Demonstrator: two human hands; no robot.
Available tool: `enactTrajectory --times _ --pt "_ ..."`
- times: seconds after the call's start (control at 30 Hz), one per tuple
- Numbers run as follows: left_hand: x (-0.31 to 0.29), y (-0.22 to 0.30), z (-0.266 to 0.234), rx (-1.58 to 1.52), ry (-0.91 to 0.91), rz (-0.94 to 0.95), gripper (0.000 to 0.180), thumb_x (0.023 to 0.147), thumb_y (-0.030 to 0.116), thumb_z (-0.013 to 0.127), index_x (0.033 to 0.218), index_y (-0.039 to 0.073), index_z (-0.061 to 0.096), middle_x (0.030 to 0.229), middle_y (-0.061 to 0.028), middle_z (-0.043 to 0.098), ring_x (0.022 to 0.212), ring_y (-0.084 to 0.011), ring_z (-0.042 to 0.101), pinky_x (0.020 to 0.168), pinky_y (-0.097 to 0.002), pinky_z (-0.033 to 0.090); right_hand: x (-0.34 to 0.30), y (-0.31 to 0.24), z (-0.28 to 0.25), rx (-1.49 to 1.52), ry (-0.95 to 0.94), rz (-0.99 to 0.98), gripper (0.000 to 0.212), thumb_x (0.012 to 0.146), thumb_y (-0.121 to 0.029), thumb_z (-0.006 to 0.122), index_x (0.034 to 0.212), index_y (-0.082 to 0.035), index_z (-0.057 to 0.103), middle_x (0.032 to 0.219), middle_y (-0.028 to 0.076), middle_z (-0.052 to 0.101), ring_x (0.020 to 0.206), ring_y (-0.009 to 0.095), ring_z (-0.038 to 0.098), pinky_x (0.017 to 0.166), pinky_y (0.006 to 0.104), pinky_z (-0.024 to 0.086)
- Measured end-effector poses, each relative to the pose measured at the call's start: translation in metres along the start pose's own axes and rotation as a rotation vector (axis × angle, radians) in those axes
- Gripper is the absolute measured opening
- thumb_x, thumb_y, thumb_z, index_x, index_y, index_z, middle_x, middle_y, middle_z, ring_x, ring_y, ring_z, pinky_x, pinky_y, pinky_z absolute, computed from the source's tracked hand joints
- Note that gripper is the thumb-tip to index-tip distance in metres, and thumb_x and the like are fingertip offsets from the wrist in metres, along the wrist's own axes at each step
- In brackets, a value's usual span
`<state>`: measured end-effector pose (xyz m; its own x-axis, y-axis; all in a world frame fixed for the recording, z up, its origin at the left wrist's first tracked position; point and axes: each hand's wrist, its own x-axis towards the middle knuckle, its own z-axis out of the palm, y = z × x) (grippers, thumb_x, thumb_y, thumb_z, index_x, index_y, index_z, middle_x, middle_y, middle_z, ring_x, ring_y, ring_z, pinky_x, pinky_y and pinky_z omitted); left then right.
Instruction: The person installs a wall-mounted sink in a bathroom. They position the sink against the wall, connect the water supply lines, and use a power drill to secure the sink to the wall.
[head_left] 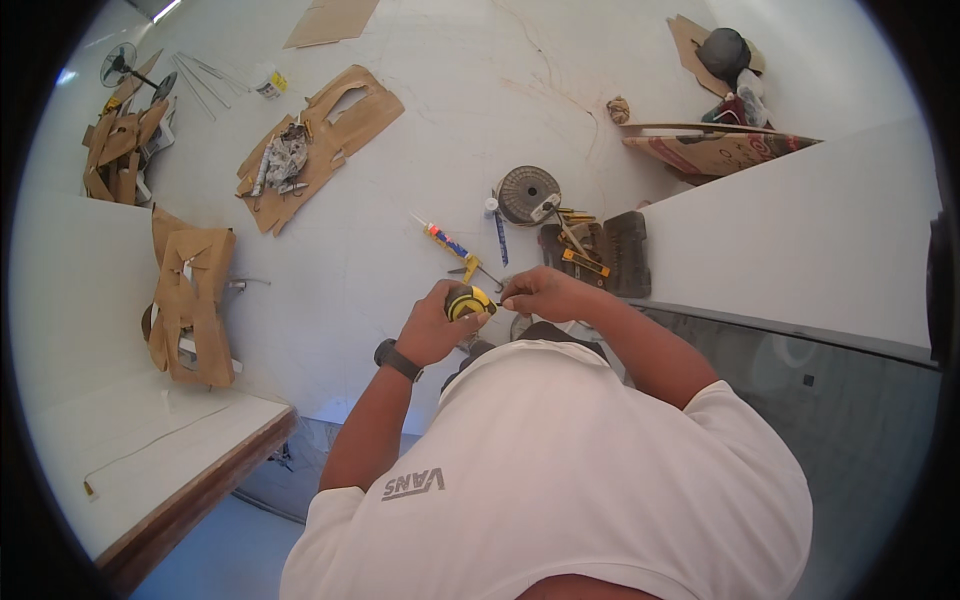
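Observation:
My left hand [432, 328], with a black watch on its wrist, is wrapped round a yellow and black tape measure [468, 301] in front of my body. The fingers of my right hand [548, 296] are pinched together at the tape measure's right side, seemingly on the end of its blade. Just beyond my hands, a caulking gun [466, 268] with a blue, red and yellow tube lies on the floor. A thin blue strip-like tool [501, 240] lies beside it.
Ahead to the right are a cable reel [528, 195] and an open dark tool case [627, 255] holding a yellow spirit level [585, 263]. Torn cardboard [350, 115] lies ahead left. A wood-edged white counter [200, 480] is at left, a dark glossy panel [780, 370] at right.

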<state>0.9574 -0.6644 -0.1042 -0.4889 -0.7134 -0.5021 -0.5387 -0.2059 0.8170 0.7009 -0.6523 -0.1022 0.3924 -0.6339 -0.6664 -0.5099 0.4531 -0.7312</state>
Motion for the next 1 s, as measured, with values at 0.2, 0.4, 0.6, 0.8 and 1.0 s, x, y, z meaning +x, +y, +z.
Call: enactTrajectory --times 0.2,0.4,0.6,0.8,1.0 --pt "0.068 -0.064 0.044 -0.2 0.055 -0.206 0.06 0.094 0.031 0.073 0.138 -0.002 0.05 0.115 -0.0148 0.066 0.097 -0.0184 0.067 0.079 -0.0314 0.057 0.007 0.097 -0.014 0.047 0.061 0.015 0.028 0.092 -0.028 0.069 0.101 -0.002 0.074 0.087 0.014 0.071 0.083 0.027 0.07 0.075 0.0406 0.054" --pt "0.08 -0.131 0.072 -0.005 0.203 -0.481 0.066 0.096 0.029 0.07 0.149 -0.001 0.043 0.116 -0.0151 0.066 0.085 -0.0186 0.068 0.071 -0.0318 0.057 0.052 0.226 0.001 0.14 0.285 -0.013 0.026 0.09 -0.028 0.067 0.099 -0.004 0.072 0.094 0.02 0.072 0.087 0.036 0.07 0.079 0.0461 0.054" --pt "-0.034 -0.197 0.025 0.583 -0.019 -0.607 0.057 0.093 0.035 0.07 0.134 -0.004 0.059 0.12 -0.0236 0.069 0.096 -0.0303 0.072 0.083 -0.0393 0.057 0.122 0.371 0.001 0.095 0.367 0.471 0.022 0.089 -0.023 0.063 0.099 -0.006 0.072 0.101 0.02 0.073 0.099 0.038 0.07 0.084 0.0497 0.055" --pt "-0.127 -0.19 -0.02 0.741 -0.102 -0.883 0.057 0.092 0.039 0.069 0.127 -0.005 0.064 0.11 -0.0252 0.072 0.1 -0.0321 0.072 0.086 -0.0401 0.056 0.147 0.522 -0.037 0.45 0.473 0.884 0.028 0.09 -0.015 0.06 0.113 0.0 0.069 0.118 0.022 0.071 0.112 0.038 0.069 0.093 0.0456 0.056" --pt "-0.112 -0.157 -0.029 0.796 -0.104 -1.041 0.058 0.091 0.038 0.071 0.128 -0.006 0.063 0.105 -0.0244 0.073 0.098 -0.0305 0.073 0.084 -0.0392 0.057 0.182 0.628 -0.063 0.62 0.707 0.964 0.03 0.085 -0.01 0.066 0.112 0.004 0.067 0.112 0.026 0.071 0.106 0.04 0.07 0.087 0.0462 0.057"
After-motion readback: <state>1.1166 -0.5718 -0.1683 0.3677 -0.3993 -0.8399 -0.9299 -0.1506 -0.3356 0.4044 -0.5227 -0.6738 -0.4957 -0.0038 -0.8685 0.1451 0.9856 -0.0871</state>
